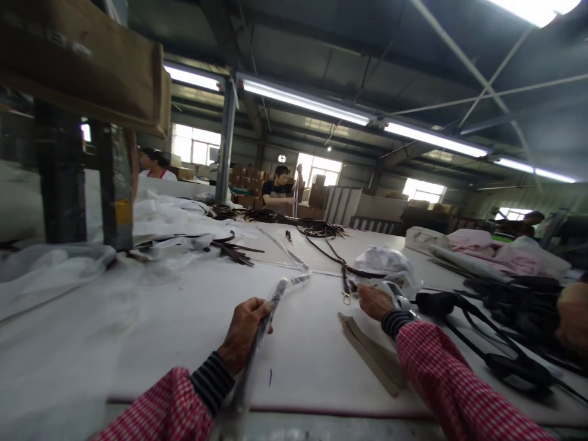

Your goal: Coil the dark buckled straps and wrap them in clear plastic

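My left hand [245, 331] is closed around a long strap in a clear plastic sleeve [275, 297]. The sleeve runs from the near table edge through the grip and bends away across the white table. On the right, my right hand [376, 301] has its fingers drawn together at a small dark piece; what they grip is partly hidden. Just left of those fingertips lies a dark brown leather strap [344, 272] with a gold metal clasp [346, 298]. Clear plastic wrapping [402, 297] lies behind the right wrist. Flat grey-brown strips [367, 355] rest below that hand.
Dark straps are heaped along the far table edge [271, 215]. Crumpled clear plastic [383, 260] and black bundled straps [500, 306] lie to the right. Grey posts [114, 190] and a brown bag [92, 61] stand at left. A person [278, 187] works beyond the table.
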The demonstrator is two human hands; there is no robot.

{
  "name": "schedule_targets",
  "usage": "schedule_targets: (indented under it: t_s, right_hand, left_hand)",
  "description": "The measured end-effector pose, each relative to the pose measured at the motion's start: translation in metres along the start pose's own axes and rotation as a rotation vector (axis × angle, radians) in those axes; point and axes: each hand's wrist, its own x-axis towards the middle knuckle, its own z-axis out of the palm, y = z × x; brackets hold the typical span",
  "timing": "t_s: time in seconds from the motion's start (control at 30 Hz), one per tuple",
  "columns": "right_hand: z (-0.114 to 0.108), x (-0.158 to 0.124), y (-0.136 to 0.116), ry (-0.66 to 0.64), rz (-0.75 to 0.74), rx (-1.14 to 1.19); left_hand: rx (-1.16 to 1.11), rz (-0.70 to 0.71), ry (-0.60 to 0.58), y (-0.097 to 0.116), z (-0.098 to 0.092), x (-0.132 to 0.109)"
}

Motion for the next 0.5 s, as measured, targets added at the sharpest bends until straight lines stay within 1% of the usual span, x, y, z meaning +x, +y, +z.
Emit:
schedule_targets:
  t_s: [0.07,0.17,0.2,0.23,0.3,0.33,0.37,0.4,0.43,0.5]
  right_hand:
    - [-0.003,-0.018,-0.021,-0.047,-0.048,0.194]
    - [0.005,-0.051,-0.066,-0.158,-0.133,0.509]
    - [0.009,-0.062,-0.08,-0.208,-0.14,0.674]
    - [0.012,-0.073,-0.094,-0.268,-0.121,0.916]
    - [0.013,-0.091,-0.114,-0.341,-0.054,1.309]
    - [0.011,-0.1,-0.119,-0.344,-0.019,1.437]
    - [0.006,-0.109,-0.12,-0.327,0.0,1.49]
    - [-0.001,-0.119,-0.117,-0.297,0.005,1.498]
    - [-0.009,-0.13,-0.111,-0.255,0.007,1.474]
    - [-0.025,-0.157,-0.088,-0.167,0.008,1.328]
  left_hand:
    - [-0.003,0.041,-0.053,0.002,0.01,-0.011]
    - [0.023,0.095,-0.163,0.002,0.032,-0.041]
    - [0.041,0.11,-0.21,0.001,0.04,-0.053]
    - [0.068,0.128,-0.255,0.0,0.047,-0.066]
    - [0.145,0.176,-0.328,-0.004,0.057,-0.087]
    - [0.169,0.185,-0.377,-0.007,0.06,-0.095]
    - [0.164,0.169,-0.423,-0.01,0.06,-0.101]
    - [0.12,0.114,-0.458,-0.012,0.06,-0.104]
    - [0.028,0.022,-0.474,-0.013,0.059,-0.104]
    - [-0.246,-0.183,-0.45,-0.012,0.057,-0.099]
